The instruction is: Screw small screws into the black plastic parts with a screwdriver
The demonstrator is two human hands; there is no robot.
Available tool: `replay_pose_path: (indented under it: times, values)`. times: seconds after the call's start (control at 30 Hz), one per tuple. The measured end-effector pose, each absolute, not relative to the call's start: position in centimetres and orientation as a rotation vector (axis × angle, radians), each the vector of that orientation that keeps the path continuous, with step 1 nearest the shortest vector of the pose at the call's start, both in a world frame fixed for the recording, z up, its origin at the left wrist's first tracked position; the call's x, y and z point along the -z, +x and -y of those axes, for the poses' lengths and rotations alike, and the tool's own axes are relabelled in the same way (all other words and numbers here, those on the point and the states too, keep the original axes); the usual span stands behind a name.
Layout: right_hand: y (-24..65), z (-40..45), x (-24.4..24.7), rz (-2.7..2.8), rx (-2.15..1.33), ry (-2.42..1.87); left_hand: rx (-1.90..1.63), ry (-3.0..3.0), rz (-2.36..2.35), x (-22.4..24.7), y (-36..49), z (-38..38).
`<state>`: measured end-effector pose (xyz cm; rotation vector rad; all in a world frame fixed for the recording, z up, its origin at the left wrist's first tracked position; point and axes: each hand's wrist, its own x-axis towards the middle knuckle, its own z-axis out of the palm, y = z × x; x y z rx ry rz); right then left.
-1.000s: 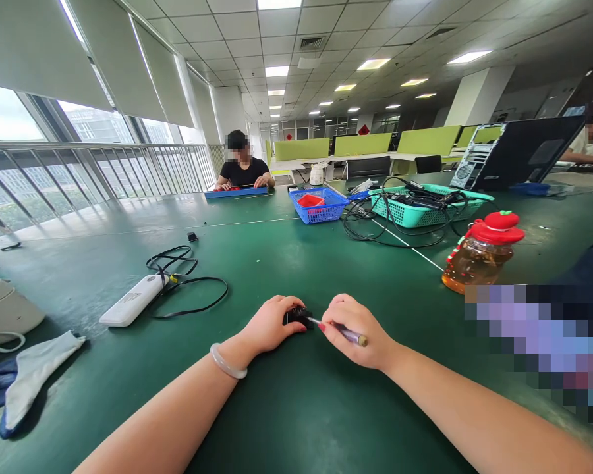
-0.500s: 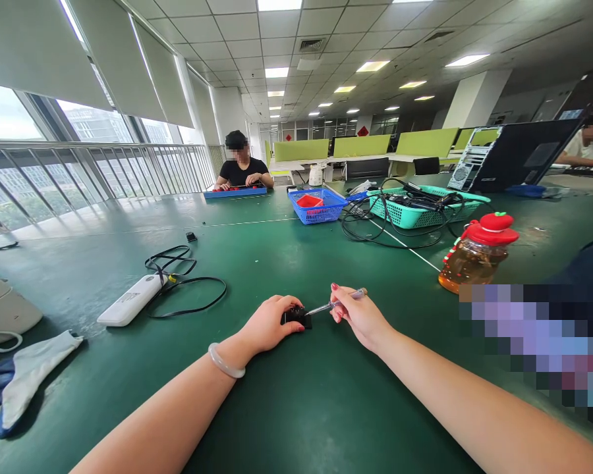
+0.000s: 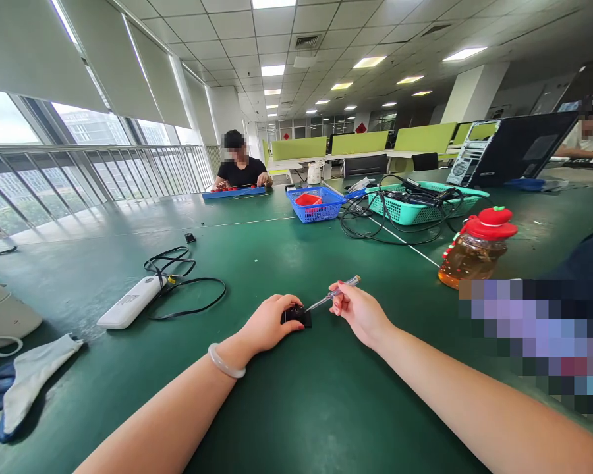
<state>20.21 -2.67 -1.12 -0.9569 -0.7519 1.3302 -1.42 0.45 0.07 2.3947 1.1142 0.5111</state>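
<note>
My left hand (image 3: pixel 271 320) is closed around a small black block-like part (image 3: pixel 296 315) and holds it against the green tabletop (image 3: pixel 277 401). Its details are too small to make out. Between the fingers and thumb of my right hand (image 3: pixel 358 311) is a slim screwdriver (image 3: pixel 332 293) with a clear handle. The shaft slants down to the left, and its tip meets the upper right side of the black part. My left fingers hide some of that part.
On the left lie a white power strip (image 3: pixel 133 303) with black cable, and a glove (image 3: pixel 37 375). Farther back stand a blue basket (image 3: pixel 321 209) and a green basket (image 3: pixel 405 212) of cables. A red-lidded jar (image 3: pixel 474 257) is at right. Another person (image 3: pixel 242 170) sits across the table.
The screwdriver's handle end and my right hand have shifted slightly left, with the tip staying at the black part. My left hand keeps its hold. The camera view has moved a little.
</note>
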Motion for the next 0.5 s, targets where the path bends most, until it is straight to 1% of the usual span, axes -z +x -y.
replay_pose_path:
  times: [0.27,0.5]
  values:
    - [19.7,3.13,0.96,0.943,-1.341,-0.948,-0.51,2.414,-1.119,0.05,-1.4,-0.5]
    - [19.95,3.57,0.33,1.159,-1.126,-1.003,-0.495,2.42,-1.123,-0.12,-1.36,-0.45]
